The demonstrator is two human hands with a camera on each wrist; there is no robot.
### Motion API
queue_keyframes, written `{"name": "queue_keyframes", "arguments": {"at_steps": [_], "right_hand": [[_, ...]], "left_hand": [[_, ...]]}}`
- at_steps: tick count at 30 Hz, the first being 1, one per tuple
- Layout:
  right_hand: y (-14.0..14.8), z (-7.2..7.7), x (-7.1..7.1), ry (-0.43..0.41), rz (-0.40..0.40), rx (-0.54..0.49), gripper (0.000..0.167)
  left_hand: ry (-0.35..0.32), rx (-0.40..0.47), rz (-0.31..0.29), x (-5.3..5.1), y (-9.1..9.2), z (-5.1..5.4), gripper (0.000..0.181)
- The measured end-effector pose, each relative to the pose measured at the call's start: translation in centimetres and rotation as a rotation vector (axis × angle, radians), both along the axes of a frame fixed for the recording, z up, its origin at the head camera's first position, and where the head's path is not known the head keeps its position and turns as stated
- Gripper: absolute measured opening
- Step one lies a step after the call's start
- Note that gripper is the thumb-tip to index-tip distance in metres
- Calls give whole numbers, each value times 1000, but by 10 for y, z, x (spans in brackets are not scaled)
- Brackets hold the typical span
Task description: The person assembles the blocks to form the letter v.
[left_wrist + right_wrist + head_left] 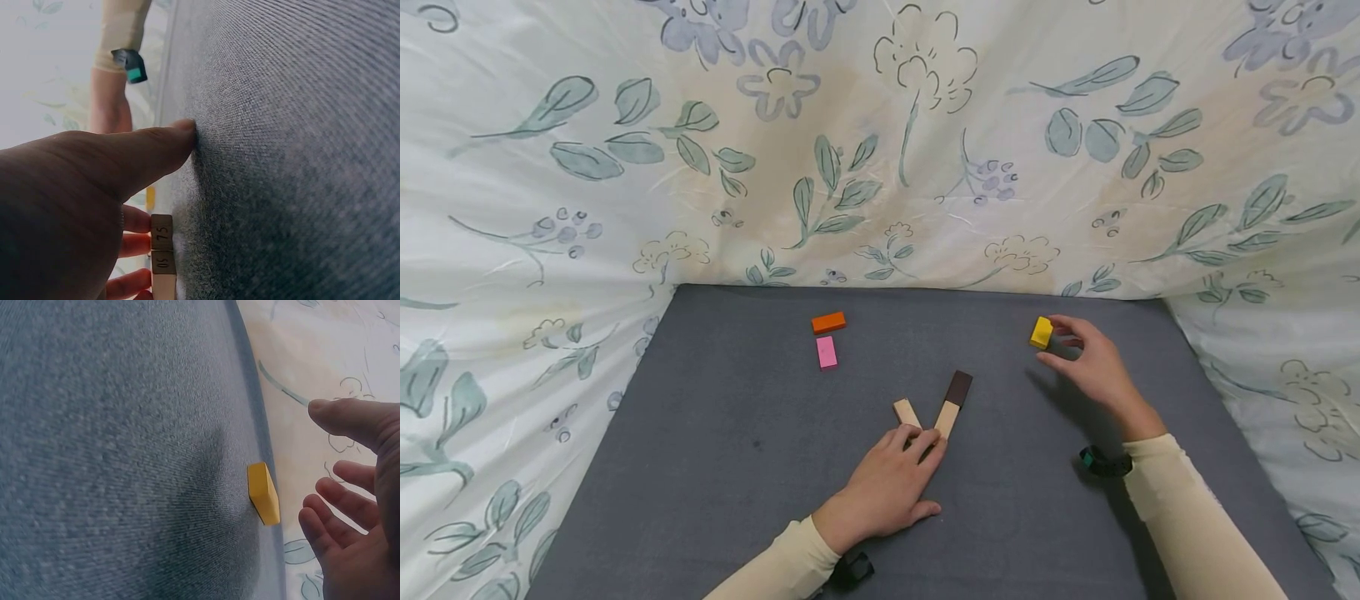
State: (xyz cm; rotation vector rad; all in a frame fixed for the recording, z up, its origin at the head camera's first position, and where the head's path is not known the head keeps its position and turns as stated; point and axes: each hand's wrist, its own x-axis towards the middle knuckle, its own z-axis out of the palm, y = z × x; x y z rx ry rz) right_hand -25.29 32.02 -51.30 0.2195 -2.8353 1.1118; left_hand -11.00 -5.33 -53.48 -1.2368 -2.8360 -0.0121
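Observation:
Two plain wooden blocks, a left one (906, 412) and a right one (947, 418), meet in a V on the grey cloth. My left hand (887, 479) rests its fingertips on their near ends, thumb spread on the cloth. In the left wrist view, block ends (162, 232) bear the numbers 75 and 50. A dark brown block (958, 388) continues the right arm of the V. At the right, my right hand (1097, 367) hovers beside a yellow block (1041, 332). In the right wrist view its fingers (344, 506) are spread, apart from the yellow block.
An orange block (828, 322) and a pink block (827, 352) lie close together toward the back left of the grey cloth-covered table (715, 467). A flower-patterned curtain (850, 208) hangs behind the table and along its sides.

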Motion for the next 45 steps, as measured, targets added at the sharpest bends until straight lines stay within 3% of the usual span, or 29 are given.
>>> {"name": "queue_keyframes", "arguments": {"at_steps": [18, 33, 45], "right_hand": [[10, -2, -20, -33, -24, 16, 69], [15, 0, -32, -85, 26, 29, 77], [21, -8, -41, -119, 37, 33, 77]], "left_hand": [[-3, 13, -4, 0, 0, -2, 87], [0, 13, -9, 0, -1, -2, 87], [10, 14, -16, -1, -1, -1, 87]]}}
